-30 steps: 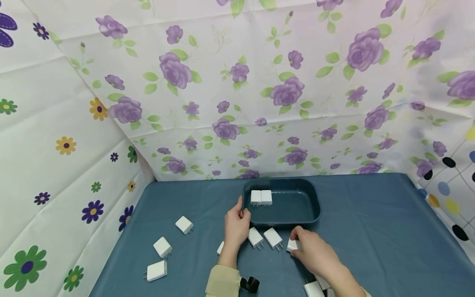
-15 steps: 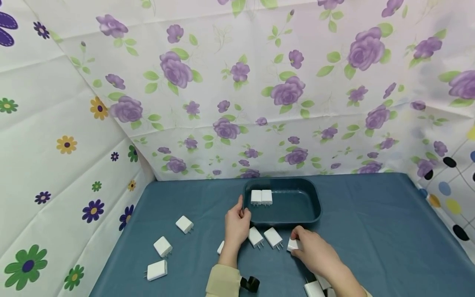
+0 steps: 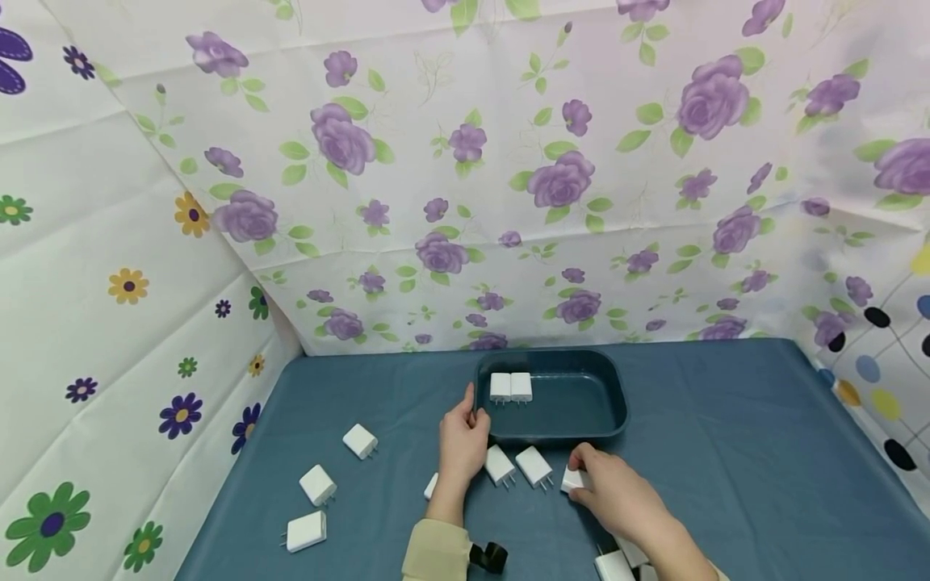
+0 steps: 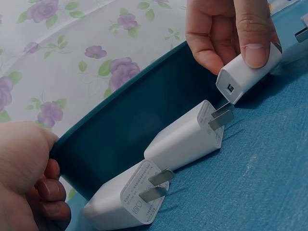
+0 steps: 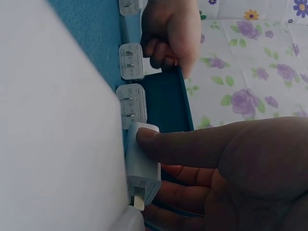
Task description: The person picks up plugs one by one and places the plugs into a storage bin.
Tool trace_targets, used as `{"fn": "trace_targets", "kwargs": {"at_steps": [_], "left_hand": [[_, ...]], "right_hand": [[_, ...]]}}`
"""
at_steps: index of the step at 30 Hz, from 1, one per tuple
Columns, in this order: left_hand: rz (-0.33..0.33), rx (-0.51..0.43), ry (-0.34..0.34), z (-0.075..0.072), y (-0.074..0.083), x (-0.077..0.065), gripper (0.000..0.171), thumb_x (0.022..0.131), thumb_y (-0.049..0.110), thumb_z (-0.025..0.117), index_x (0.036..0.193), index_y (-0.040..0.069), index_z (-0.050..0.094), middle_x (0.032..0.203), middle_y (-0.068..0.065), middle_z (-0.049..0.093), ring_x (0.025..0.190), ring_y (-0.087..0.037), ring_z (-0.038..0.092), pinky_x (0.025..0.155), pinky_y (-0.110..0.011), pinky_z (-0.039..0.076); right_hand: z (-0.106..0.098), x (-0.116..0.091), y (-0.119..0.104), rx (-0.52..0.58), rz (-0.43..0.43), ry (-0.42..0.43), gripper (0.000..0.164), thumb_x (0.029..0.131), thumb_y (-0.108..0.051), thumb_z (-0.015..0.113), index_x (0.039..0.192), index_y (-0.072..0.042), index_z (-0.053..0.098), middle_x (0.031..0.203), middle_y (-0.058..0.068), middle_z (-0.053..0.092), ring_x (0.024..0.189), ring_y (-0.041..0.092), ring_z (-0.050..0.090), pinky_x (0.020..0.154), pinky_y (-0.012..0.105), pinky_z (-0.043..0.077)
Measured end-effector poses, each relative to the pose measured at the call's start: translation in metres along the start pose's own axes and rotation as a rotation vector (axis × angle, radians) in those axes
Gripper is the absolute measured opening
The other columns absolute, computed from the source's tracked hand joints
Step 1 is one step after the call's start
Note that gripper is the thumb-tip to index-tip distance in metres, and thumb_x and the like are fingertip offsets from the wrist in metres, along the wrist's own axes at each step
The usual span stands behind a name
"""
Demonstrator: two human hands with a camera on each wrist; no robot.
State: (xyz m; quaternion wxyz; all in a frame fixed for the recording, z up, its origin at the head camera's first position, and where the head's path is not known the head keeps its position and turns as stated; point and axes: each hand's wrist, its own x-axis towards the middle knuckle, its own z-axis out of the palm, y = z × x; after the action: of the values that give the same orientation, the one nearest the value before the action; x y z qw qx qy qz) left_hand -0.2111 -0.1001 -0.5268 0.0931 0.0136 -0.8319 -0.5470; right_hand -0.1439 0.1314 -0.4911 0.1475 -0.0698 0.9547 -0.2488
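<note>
My left hand (image 3: 463, 440) grips the left front corner of a dark blue tray (image 3: 577, 407), its lower fingers curled in the left wrist view. Inside the tray two white plug chargers (image 3: 511, 386) stand side by side at the left. In front of it, two more chargers (image 3: 534, 466) lie with prongs towards me. My right hand (image 3: 621, 494) pinches another white charger (image 4: 236, 79) between thumb and fingers, right of that pair and low by the tray's front wall. Its USB port faces the left wrist camera; fingers hide part of it.
Several loose chargers (image 3: 307, 530) lie on the blue tablecloth (image 3: 741, 452) at the left, one partly behind my left forearm. More chargers (image 3: 613, 566) sit under my right wrist. A flowered curtain (image 3: 450, 202) hangs behind the table.
</note>
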Motion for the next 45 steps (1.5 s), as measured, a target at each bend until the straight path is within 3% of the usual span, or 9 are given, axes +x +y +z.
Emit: {"fn": "trace_targets", "kwargs": {"at_steps": [15,20,26,29,32,37,40,45], "left_hand": [[0.004,0.007,0.001,-0.001,0.001,0.0,0.051,0.099,0.011,0.051,0.15,0.013,0.042,0.049,0.005,0.033,0.041,-0.012,0.028,0.045,-0.025,0.025],[0.005,0.004,0.001,-0.001,0.001,-0.001,0.051,0.1,0.01,0.051,0.15,0.012,0.042,0.048,0.005,0.033,0.04,-0.012,0.028,0.044,-0.025,0.025],[0.007,0.005,0.0,0.0,0.001,-0.001,0.051,0.099,0.01,0.051,0.15,0.013,0.042,0.048,0.005,0.033,0.04,-0.012,0.029,0.044,-0.026,0.025],[0.002,0.009,0.0,0.0,0.001,0.0,0.051,0.1,0.011,0.051,0.15,0.014,0.042,0.048,0.006,0.033,0.041,-0.012,0.028,0.044,-0.025,0.025],[-0.006,0.009,0.007,0.0,-0.001,0.0,0.051,0.1,0.01,0.051,0.15,0.014,0.042,0.048,0.005,0.033,0.04,-0.012,0.028,0.044,-0.026,0.025],[-0.014,0.019,0.008,0.003,-0.002,-0.002,0.051,0.1,0.011,0.051,0.15,0.011,0.043,0.048,0.006,0.033,0.04,-0.011,0.028,0.044,-0.026,0.026],[-0.016,0.016,0.002,0.004,-0.002,-0.003,0.051,0.1,0.011,0.051,0.15,0.012,0.042,0.048,0.006,0.034,0.04,-0.011,0.029,0.044,-0.026,0.026],[-0.013,-0.001,0.001,0.001,0.0,0.0,0.051,0.1,0.011,0.051,0.15,0.015,0.042,0.048,0.005,0.034,0.04,-0.011,0.028,0.044,-0.025,0.026]], "right_hand": [[-0.005,-0.001,0.002,0.063,-0.021,-0.022,0.027,0.086,-0.024,0.077,0.104,-0.023,0.056,0.097,-0.004,0.063,0.083,0.013,0.06,0.068,0.039,0.051],[-0.015,-0.008,0.002,0.25,-0.13,-0.051,0.023,0.091,-0.024,0.072,0.108,-0.019,0.057,0.094,-0.003,0.062,0.078,0.014,0.057,0.067,0.038,0.048],[-0.04,-0.011,-0.002,0.503,-0.225,-0.117,0.031,0.096,-0.035,0.065,0.119,-0.016,0.057,0.105,0.003,0.064,0.092,0.019,0.061,0.075,0.041,0.053],[-0.047,0.006,-0.004,0.569,-0.225,-0.083,0.032,0.097,-0.035,0.063,0.125,-0.02,0.057,0.103,0.006,0.065,0.09,0.027,0.062,0.076,0.047,0.054],[-0.045,0.039,-0.004,0.604,-0.187,0.004,0.033,0.099,-0.035,0.061,0.13,-0.025,0.058,0.099,0.008,0.066,0.084,0.032,0.061,0.076,0.05,0.053],[-0.03,0.092,0.004,0.581,-0.016,0.159,0.033,0.101,-0.03,0.056,0.133,-0.024,0.059,0.102,0.01,0.063,0.075,0.03,0.058,0.063,0.039,0.048],[-0.022,0.107,0.008,0.549,0.056,0.22,0.035,0.098,-0.023,0.054,0.133,-0.021,0.058,0.108,0.011,0.063,0.073,0.026,0.058,0.058,0.036,0.045],[-0.018,0.12,0.006,0.453,0.079,0.269,0.037,0.097,-0.024,0.06,0.134,-0.019,0.059,0.108,0.012,0.063,0.077,0.023,0.058,0.061,0.037,0.048]]}}
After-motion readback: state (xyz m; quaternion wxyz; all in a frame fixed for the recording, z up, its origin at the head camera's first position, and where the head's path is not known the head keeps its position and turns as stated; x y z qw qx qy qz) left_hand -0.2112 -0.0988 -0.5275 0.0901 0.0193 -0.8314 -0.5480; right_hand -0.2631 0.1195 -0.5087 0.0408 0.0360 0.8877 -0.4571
